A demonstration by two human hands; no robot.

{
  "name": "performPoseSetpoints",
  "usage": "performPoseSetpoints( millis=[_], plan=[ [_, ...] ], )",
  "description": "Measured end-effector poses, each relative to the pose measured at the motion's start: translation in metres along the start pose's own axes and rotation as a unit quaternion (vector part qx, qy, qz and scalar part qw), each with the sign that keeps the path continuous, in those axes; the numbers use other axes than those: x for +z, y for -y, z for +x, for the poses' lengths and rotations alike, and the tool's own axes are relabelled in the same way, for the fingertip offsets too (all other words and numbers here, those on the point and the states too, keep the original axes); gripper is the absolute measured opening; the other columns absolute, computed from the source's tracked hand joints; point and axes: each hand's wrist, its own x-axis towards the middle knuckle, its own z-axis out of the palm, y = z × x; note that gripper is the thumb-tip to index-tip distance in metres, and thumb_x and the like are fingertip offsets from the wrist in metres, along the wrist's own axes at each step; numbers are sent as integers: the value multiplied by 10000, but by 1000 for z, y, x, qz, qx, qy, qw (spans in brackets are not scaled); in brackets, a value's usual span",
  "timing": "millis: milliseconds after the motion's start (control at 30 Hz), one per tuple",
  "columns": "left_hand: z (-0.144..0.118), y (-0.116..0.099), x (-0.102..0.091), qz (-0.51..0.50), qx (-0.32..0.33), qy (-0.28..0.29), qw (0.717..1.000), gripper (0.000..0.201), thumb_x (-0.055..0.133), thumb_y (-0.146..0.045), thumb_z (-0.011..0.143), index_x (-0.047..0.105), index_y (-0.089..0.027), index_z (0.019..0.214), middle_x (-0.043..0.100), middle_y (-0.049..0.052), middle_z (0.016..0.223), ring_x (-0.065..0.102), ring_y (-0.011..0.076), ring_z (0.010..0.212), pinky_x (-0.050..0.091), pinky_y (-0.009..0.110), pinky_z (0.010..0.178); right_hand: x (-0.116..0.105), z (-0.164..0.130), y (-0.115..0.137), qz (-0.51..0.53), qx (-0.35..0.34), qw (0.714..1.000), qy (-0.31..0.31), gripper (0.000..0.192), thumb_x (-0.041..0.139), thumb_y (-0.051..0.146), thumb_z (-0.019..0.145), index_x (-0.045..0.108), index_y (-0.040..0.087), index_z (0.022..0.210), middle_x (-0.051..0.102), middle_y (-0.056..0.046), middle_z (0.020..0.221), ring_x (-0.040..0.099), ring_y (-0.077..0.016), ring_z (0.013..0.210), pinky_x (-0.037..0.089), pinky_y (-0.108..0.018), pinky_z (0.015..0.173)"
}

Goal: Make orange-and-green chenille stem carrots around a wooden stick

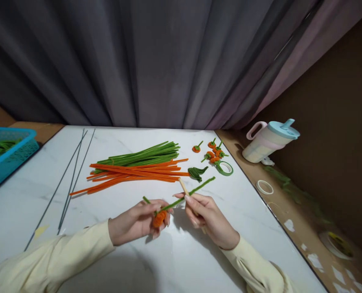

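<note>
Between the thumb and fingers of my left hand is an orange pipe-cleaner pumpkin, with a short green stem end sticking up at its left. A long green pipe cleaner runs from the pumpkin up and right to my right hand. My right hand is closed around a thin wooden stick and also pinches the green pipe cleaner against it. Beyond the hands lie a pile of orange pipe cleaners and a bundle of green pipe cleaners.
Several finished small pumpkins lie at the back right beside green tape and folded green pieces. Thin dark wires lie at left near a blue basket. A tumbler stands at right, near a white ring.
</note>
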Motion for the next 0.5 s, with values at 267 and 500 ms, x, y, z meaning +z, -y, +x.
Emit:
performPoseSetpoints(
  millis=[267,500],
  plan=[
    [0,-8,-7,9,21,-25,999,321,728,-204,712,644,-100,1003,637,63,699,585,110,569,493,205,521,-10,4,3,13,-19,1000,20,334,597,392,850,640,116,1032,485,33,523,178,-19,392,149,-186,392],
    [-1,-6,1,155,68,-83,982,354,741,-230,706,607,-134,1020,643,49,768,619,123,587,507,248,574,-9,8,0,-28,18,999,26,340,527,404,898,615,119,1063,544,9,574,198,-22,381,118,-192,381]
  ],
)
